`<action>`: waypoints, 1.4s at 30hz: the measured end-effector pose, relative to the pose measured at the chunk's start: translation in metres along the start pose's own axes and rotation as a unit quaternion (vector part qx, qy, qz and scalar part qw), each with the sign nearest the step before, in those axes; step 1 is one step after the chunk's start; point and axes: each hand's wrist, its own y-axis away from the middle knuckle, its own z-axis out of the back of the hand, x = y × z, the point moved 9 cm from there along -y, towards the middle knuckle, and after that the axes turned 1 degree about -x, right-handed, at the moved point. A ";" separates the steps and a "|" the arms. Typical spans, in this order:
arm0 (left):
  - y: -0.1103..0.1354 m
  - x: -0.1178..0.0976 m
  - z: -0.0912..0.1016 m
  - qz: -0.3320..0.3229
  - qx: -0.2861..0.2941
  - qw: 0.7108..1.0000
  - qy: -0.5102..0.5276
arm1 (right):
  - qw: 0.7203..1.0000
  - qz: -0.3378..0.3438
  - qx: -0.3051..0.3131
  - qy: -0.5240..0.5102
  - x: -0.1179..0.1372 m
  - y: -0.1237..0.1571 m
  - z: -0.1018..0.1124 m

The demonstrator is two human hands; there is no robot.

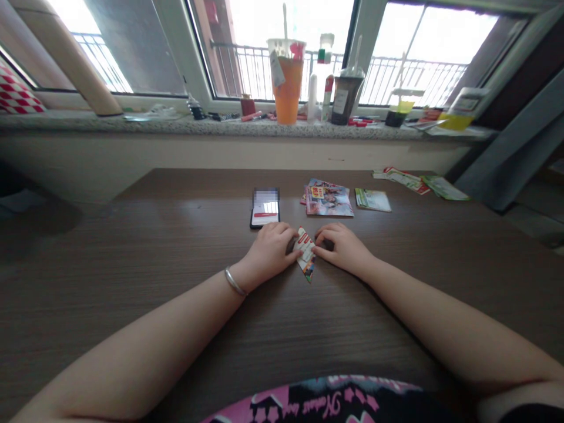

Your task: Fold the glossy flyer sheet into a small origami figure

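Note:
A small folded paper [305,254], printed in red, white and green, lies on the table between my hands, narrowing to a point at its near end. My left hand [277,247], with a silver bangle at the wrist, has its thumb on the paper's left side and its fingers curled. From the other side, my right hand [338,245] pinches the paper's right edge with the thumb, its fingers bent inward. The undersides of the fingers are hidden. Just beyond my left hand lies a phone [265,208] with its screen lit.
Colourful printed leaflets [329,198] and a small stack of cards [372,200] lie beyond my right hand. More paper strips [408,180] are at the far right. On the windowsill [238,126] stand an orange drink cup [288,88], a dark drink cup [346,97] and bottles.

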 end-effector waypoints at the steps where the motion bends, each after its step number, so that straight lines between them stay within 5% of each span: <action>1: 0.000 0.002 -0.002 0.009 0.005 1.000 0.003 | 1.000 -0.005 0.003 0.002 -0.002 0.000 -0.001; 16: -0.001 0.005 -0.008 0.016 0.014 0.997 0.076 | 1.000 0.003 0.007 -0.019 -0.013 0.001 -0.010; 31: -0.003 -0.002 -0.011 -0.111 0.012 0.987 0.116 | 0.992 0.091 -0.003 -0.090 0.005 -0.002 -0.005; 42: 0.000 -0.011 -0.011 -0.140 0.035 0.985 0.094 | 0.990 0.114 0.017 -0.085 0.009 0.001 -0.007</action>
